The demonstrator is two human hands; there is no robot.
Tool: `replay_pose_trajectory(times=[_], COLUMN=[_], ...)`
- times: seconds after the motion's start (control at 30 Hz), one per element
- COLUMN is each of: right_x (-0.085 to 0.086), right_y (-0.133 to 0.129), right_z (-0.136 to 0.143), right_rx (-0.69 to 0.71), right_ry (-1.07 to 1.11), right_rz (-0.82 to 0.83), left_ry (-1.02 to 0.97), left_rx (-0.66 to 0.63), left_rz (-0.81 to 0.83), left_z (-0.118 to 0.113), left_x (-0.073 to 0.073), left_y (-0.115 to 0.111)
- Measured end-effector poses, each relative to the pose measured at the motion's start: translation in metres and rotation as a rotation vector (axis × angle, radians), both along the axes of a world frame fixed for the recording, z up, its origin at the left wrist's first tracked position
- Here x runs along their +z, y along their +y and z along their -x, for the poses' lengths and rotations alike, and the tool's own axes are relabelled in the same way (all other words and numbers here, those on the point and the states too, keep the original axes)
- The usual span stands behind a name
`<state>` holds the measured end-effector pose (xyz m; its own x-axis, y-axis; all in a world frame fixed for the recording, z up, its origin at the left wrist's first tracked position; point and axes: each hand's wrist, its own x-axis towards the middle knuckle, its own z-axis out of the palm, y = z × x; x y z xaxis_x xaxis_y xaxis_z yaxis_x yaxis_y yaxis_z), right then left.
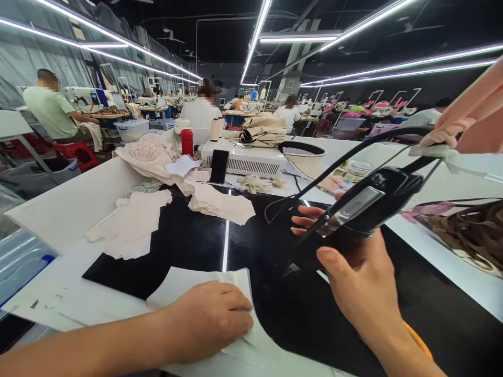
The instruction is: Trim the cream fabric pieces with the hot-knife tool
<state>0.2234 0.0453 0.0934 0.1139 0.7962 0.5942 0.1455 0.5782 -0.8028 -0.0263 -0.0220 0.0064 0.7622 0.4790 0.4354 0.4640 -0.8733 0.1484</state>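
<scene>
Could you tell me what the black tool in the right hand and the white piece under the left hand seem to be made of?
Black tool: probably glossy plastic with a brushed metal plate, judging by its sheen. White piece: likely matte fabric or paper; thin, flat, with a fold line.

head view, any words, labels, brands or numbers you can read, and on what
None can be read.
Iron in the right hand: its silver plate shows no legible marking.
Sign on the far pillar: too small and blurred.
Printed sheet on the table behind the iron: only a blurred picture.
Phone: dark screen, no text.
White pieces under the left hand: no print visible.
</scene>
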Motion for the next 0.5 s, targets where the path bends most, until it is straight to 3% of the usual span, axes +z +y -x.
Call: replay_pose_trajectory(times=[0.1, 0.27, 0.5], right_x=[0.007, 0.002, -0.011], right_y=[0.005, 0.012, 0.018], right_z=[0.022, 0.041, 0.058], right_rx=[0.0, 0.035, 0.17], right_ry=[0.159, 0.22, 0.3], right_rz=[-0.044, -0.082, -0.112], left_ry=[0.041, 0.108, 0.149], left_rx=[0.038, 0.139, 0.103], left_rz=[0.037, 0.022, -0.099], left_z=[-0.003, -0.009, -0.014], left_x=[0.007, 0.015, 0.002], left_y=[0.007, 0.025, 0.028])
